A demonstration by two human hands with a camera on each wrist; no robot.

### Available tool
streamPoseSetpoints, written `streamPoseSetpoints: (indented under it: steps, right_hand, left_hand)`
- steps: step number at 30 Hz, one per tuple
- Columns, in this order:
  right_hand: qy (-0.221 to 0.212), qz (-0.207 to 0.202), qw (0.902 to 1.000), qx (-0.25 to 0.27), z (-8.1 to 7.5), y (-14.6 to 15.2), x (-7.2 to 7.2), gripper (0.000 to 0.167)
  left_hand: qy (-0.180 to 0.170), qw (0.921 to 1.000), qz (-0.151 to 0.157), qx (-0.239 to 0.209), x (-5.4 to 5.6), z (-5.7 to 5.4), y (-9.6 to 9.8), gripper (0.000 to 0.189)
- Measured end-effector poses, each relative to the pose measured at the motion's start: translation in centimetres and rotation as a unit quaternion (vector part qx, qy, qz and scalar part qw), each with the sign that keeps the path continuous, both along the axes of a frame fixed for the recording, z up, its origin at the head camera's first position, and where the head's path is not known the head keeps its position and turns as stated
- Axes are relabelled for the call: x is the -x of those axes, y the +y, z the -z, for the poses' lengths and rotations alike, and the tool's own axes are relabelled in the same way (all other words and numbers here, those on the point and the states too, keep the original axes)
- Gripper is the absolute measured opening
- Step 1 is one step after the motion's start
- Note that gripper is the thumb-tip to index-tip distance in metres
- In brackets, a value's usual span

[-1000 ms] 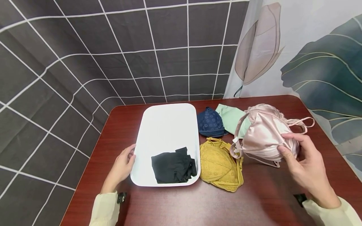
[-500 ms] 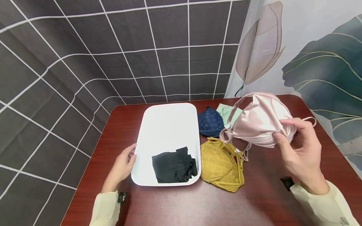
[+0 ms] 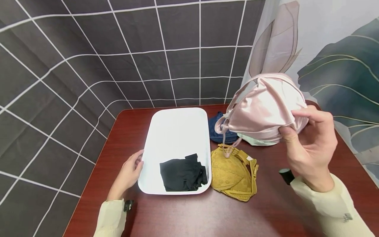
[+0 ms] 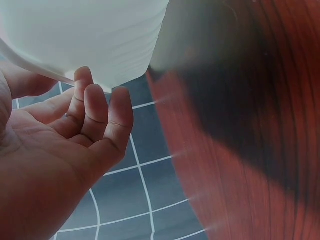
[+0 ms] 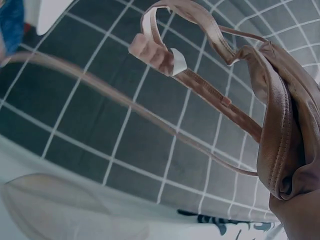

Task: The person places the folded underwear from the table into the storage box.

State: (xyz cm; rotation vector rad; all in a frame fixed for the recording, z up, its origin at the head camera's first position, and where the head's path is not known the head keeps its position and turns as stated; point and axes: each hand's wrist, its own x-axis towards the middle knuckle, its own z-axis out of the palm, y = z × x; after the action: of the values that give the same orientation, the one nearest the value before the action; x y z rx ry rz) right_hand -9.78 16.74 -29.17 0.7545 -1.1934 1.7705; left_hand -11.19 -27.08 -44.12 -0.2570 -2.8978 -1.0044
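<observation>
My right hand (image 3: pixel 315 148) pinches a pink satin bra (image 3: pixel 263 112) between thumb and fingers, raised above the table. The bra's straps (image 3: pixel 226 131) dangle at its left, over a mustard-yellow lace bra (image 3: pixel 231 171). In the right wrist view, a pink strap (image 5: pixel 205 95) with a white tag loops out, but the hand itself is mostly hidden. At the left rim of a white bin (image 3: pixel 176 131), my left hand (image 3: pixel 127 172) holds on with bent fingers. The left wrist view shows the fingertips (image 4: pixel 120 100) against the bin's edge. Black folded cloth (image 3: pixel 183 174) lies inside the bin.
Behind the pink bra, a navy lace bra (image 3: pixel 214 126) and a mint-green cloth (image 3: pixel 259 141) are partly covered from view. All lie on a red-brown wooden table (image 3: pixel 165 215). A dark grid-patterned curtain (image 3: pixel 177 65) hangs behind the table's far edge.
My right hand has lifted the pink bra off the table and carried it up and leftward. Its straps now hang over the yellow bra. My left hand stays at the bin.
</observation>
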Motion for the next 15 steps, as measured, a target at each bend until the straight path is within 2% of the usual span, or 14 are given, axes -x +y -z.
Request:
streamPoseSetpoints:
  steps: [6, 15]
  right_hand:
    - [0.020, -0.019, 0.9996, 0.009, -0.8, -2.3, 0.4, 0.042]
    - [0.038, -0.049, 0.9978, -0.026, -0.7, -5.6, 0.5, 0.039]
  left_hand:
    - [-0.001, 1.0000, -0.003, 0.001, 0.0, 0.0, 0.0, 0.043]
    - [-0.014, 0.9999, -0.008, 0.002, 0.0, -0.1, 0.0, 0.044]
